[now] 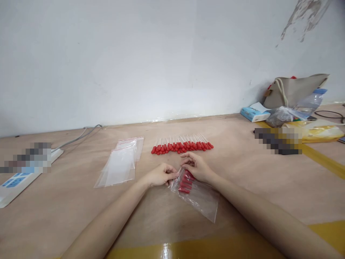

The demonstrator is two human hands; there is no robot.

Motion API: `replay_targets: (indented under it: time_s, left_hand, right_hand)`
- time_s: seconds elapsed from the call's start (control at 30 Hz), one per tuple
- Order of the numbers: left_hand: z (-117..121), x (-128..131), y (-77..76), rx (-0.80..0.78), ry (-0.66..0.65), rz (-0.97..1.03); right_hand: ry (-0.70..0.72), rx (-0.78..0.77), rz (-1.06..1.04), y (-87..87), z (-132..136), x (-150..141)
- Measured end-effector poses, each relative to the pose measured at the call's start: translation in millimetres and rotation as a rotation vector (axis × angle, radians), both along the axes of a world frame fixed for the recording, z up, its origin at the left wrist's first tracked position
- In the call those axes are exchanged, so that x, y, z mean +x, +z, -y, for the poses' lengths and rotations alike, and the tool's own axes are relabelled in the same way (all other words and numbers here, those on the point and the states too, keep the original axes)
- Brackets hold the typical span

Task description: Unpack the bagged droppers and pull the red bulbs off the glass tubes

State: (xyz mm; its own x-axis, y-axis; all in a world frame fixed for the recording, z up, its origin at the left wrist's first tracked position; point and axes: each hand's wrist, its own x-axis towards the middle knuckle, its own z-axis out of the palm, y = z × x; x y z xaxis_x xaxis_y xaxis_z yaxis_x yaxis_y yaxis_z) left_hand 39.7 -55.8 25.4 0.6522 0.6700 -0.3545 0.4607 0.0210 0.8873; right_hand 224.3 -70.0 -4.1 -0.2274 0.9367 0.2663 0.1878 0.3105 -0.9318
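Note:
A clear zip bag (pixel 202 201) lies aslant in front of me with several red-headed thin sticks (pixel 185 182) inside. My left hand (pixel 164 175) pinches its upper left edge between thumb and fingers. At the bag's top, my right hand (pixel 196 166) bends its fingers over the edge, thumb beneath; the exact grip is partly hidden. Just beyond both hands is a row of loose sticks (pixel 183 145), their red rounded heads facing me and pale thin stems pointing to the wall. Left of the row, several flat clear zip bags (pixel 118 167) overlap on the table.
On the left stands a white power strip (pixel 29 176) with a grey cable (pixel 78 138). To the right are a blue tissue pack (pixel 254 113), a beige bag (pixel 296 90), a yellow plastic bag (pixel 315 131) and a blurred dark object (pixel 279 141). The wall (pixel 134 72) borders the table's back.

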Motion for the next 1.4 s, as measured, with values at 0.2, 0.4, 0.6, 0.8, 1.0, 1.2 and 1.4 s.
replay_targets:
  time_s: [0.2, 0.4, 0.6, 0.8, 1.0, 1.2, 1.4]
  left_hand:
    - [0.7, 0.4, -0.8, 0.047, 0.014, 0.067]
    - [1.9, -0.8, 3.2, 0.000, -0.003, 0.068]
    - [3.9, 1.6, 3.5, -0.002, -0.003, 0.055]
    - [3.0, -2.0, 7.2, -0.034, -0.021, 0.048]
    - [-0.1, -5.5, 9.6, -0.059, -0.062, 0.057]
    - [0.9, -2.8, 12.4, -0.091, 0.040, 0.046]
    - [1.0, -1.8, 9.5, -0.077, 0.061, 0.076]
  right_hand:
    - [0.147, 0.225, 0.224, 9.9, 2.7, 6.6]
    - [0.274, 0.358, 0.305, 14.2, 2.3, 10.3]
    - [0.298, 0.318, 0.368, 13.5, 2.7, 11.0]
    - [0.233, 0.306, 0.394, 14.6, 5.8, 9.2]
    - [0.106, 0.204, 0.460, 13.9, 5.3, 9.0]
    - [0.081, 0.197, 0.523, 12.8, 4.5, 10.6]
    - [0.124, 0.329, 0.492, 10.2, 6.1, 10.8]
